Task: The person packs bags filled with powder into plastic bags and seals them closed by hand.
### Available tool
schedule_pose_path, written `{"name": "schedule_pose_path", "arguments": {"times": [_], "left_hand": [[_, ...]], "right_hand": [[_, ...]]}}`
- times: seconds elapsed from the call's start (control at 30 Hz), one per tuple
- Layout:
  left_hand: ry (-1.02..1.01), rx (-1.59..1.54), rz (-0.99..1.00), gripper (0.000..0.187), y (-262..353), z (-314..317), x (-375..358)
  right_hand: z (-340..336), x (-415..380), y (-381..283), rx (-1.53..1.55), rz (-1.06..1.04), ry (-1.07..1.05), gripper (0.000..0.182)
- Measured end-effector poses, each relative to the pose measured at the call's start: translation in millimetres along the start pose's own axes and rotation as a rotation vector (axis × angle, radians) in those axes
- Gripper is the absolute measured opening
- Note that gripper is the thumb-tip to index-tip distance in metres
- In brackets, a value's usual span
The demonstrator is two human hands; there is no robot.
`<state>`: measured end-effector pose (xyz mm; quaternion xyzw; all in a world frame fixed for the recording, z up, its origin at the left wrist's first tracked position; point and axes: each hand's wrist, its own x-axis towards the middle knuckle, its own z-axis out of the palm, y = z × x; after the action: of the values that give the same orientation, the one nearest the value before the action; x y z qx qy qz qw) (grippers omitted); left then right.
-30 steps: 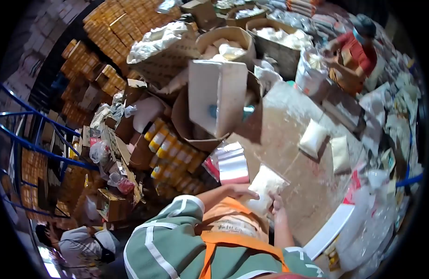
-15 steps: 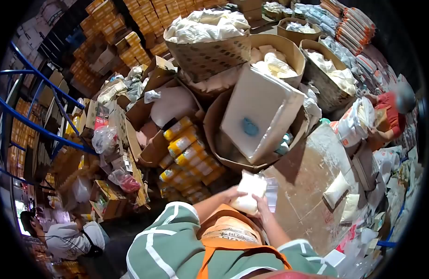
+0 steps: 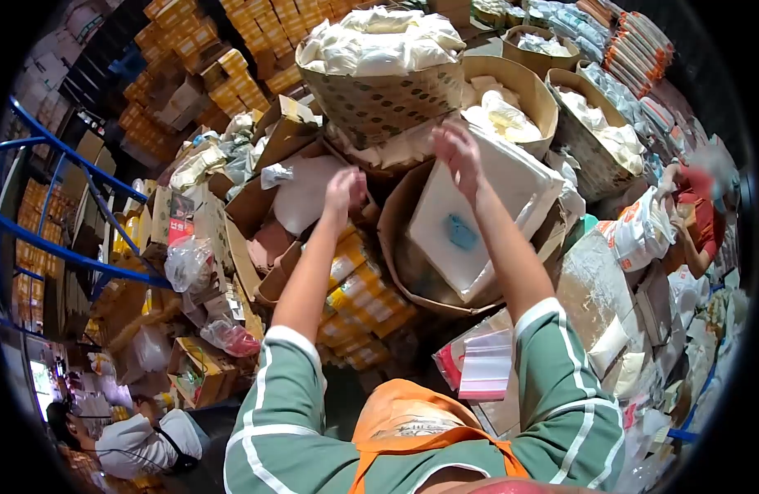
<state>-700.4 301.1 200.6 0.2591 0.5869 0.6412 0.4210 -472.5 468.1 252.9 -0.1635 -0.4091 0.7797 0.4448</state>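
Both my arms reach forward, with no bag in either hand. My left hand (image 3: 346, 191) is raised over the open carton holding a pale round-edged sheet (image 3: 301, 193), its fingers loosely apart. My right hand (image 3: 458, 153) is up near the top corner of the white foam box (image 3: 486, 210), fingers spread. Beyond the hands stands a tall patterned carton (image 3: 379, 103) heaped with white filled bags (image 3: 384, 41). Close to my orange apron (image 3: 421, 412) lies a stack of pink and white flat packets (image 3: 485, 366).
Yellow-wrapped packs (image 3: 359, 296) are piled below my left arm. More round cartons (image 3: 598, 136) of white bags stand at the right. A person in red (image 3: 700, 218) handles a white sack (image 3: 643, 230); another in white (image 3: 141, 445) is at lower left. A blue rail (image 3: 75, 239) runs along the left.
The white bag has left my hands, and both arms have stretched forward and apart from near my apron. The pink and white packets now show; the view has shifted slightly.
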Motion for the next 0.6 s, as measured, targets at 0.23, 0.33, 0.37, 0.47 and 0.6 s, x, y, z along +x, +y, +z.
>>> {"name": "schedule_pose_path", "arguments": {"times": [0.23, 0.33, 0.37, 0.47, 0.6], "left_hand": [[-0.058, 0.011, -0.643, 0.023, -212, -10, -129], [-0.114, 0.030, -0.683, 0.016, -229, 17, -127], [-0.190, 0.100, -0.669, 0.016, -239, 25, -125], [-0.382, 0.442, -0.549, 0.014, -283, 43, -136], [-0.425, 0.481, -0.544, 0.012, -309, 79, -193]], "right_hand": [[-103, -189, 123, -0.036, 0.489, 0.232, 0.027], [-118, -270, 146, -0.030, 0.640, 0.328, 0.025], [-116, -293, 147, -0.051, 0.689, 0.390, 0.024], [-125, -355, 149, -0.123, 0.757, 0.514, 0.021], [-148, -432, 137, -0.286, 0.822, 0.606, 0.018]]}}
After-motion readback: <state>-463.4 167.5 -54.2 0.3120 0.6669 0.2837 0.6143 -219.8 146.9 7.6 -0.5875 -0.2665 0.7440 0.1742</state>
